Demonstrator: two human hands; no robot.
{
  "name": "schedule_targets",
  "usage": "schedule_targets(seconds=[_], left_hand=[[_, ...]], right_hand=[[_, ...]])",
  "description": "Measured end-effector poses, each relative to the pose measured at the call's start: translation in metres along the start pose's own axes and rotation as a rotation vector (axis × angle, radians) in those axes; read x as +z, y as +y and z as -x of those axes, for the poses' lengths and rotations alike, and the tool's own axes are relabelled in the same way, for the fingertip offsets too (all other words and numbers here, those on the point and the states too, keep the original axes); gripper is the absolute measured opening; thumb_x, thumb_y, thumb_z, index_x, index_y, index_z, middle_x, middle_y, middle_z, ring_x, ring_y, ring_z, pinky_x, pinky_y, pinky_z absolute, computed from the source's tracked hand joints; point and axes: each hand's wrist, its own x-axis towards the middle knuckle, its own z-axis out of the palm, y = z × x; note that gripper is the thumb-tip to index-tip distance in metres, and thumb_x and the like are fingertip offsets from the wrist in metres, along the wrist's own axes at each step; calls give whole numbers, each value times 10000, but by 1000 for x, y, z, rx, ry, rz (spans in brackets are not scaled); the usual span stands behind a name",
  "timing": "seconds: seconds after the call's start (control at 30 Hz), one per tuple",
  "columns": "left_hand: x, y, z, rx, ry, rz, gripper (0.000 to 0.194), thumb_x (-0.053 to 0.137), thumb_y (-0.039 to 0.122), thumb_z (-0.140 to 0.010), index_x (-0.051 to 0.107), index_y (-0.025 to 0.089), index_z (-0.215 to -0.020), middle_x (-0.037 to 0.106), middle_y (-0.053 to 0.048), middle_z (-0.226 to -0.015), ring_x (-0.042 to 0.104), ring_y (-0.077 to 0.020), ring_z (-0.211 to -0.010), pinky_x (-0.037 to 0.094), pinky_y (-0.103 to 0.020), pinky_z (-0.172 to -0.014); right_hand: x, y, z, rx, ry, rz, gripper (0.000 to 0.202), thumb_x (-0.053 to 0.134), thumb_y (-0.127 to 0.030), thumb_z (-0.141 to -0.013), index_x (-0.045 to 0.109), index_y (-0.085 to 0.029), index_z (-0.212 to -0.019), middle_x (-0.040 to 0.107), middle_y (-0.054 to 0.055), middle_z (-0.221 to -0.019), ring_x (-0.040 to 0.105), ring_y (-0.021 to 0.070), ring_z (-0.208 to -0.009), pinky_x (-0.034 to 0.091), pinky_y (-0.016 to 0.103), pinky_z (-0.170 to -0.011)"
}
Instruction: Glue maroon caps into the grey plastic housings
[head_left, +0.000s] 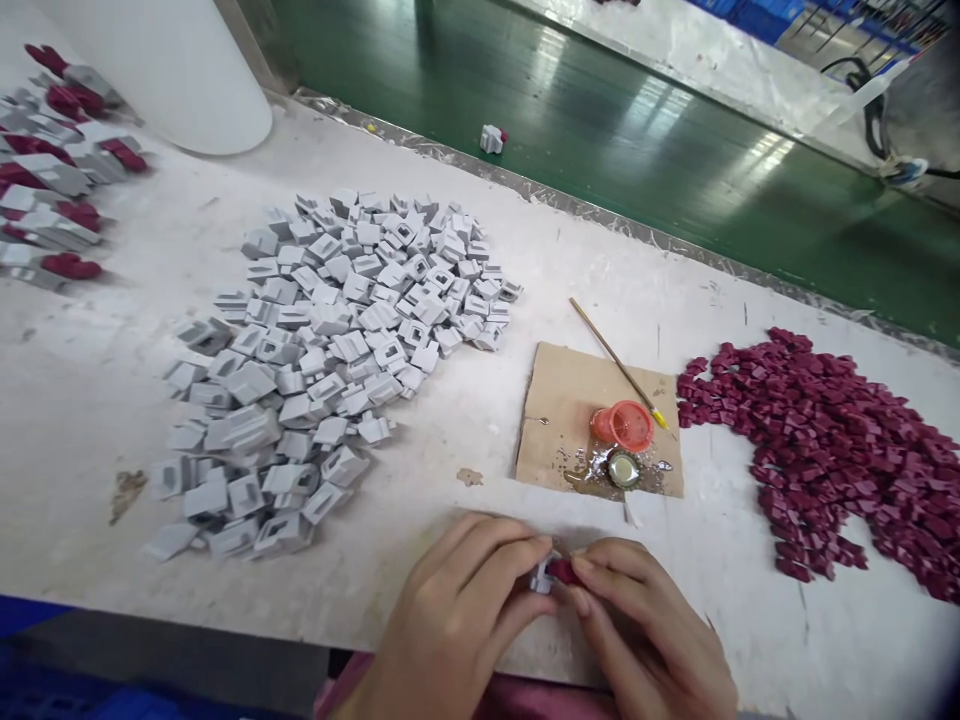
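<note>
My left hand (469,600) pinches a small grey plastic part (541,575) near the table's front edge. A dark red plastic piece (562,571) is gripped by the fingertips of my right hand (645,620). The two parts touch, end to end; fingers partly hide both. Just beyond my hands lies a piece of brown cardboard (551,390) with a red cup (630,426), a bottle cap (623,468) and wet splashes on it. A thin stick with a yellow tip (615,355) lies across the cardboard's far edge.
A large heap of grey parts (352,310) covers the left-middle of the white table (420,450). Dark red pieces (832,440) are piled at the right. Joined grey-and-red parts (67,180) lie far left, beside a white cylinder (187,70). One joined part (493,139) rests on the green belt (600,130).
</note>
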Motion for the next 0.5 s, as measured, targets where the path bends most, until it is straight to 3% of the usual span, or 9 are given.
schedule_targets(seconds=[0.13,0.33,0.4,0.5], left_hand=[[0,1,-1,4,-1,3,176,527,281,-970,644,170,-1039,699,-24,-940,648,-136,-881,530,-210,-815],[0,0,-3,18,20,-27,158,523,286,-974,641,188,-1012,709,-13,-923,663,-123,-864,533,-189,-820],[0,-1,-2,32,-2,-63,144,527,299,-971,627,205,-1012,708,-10,-924,674,-128,-862,543,-190,-809],[-9,-4,1,82,-84,-115,154,533,362,-955,612,253,-1032,700,9,-905,697,-123,-806,563,-164,-728]], right_hand=[[-1,0,1,-39,-102,29,327,585,49,-816,612,-116,-1098,609,84,-991,604,144,-971,566,222,-767],[3,-7,-3,-64,-58,26,291,567,33,-841,627,-110,-1086,640,92,-962,622,151,-946,584,222,-748],[2,-9,-5,-63,-91,28,261,544,-23,-886,612,-126,-1116,658,86,-949,639,143,-927,584,209,-750],[-14,-1,-6,-75,-91,164,270,518,-231,-958,549,-158,-1215,667,81,-997,652,142,-955,575,205,-791]])
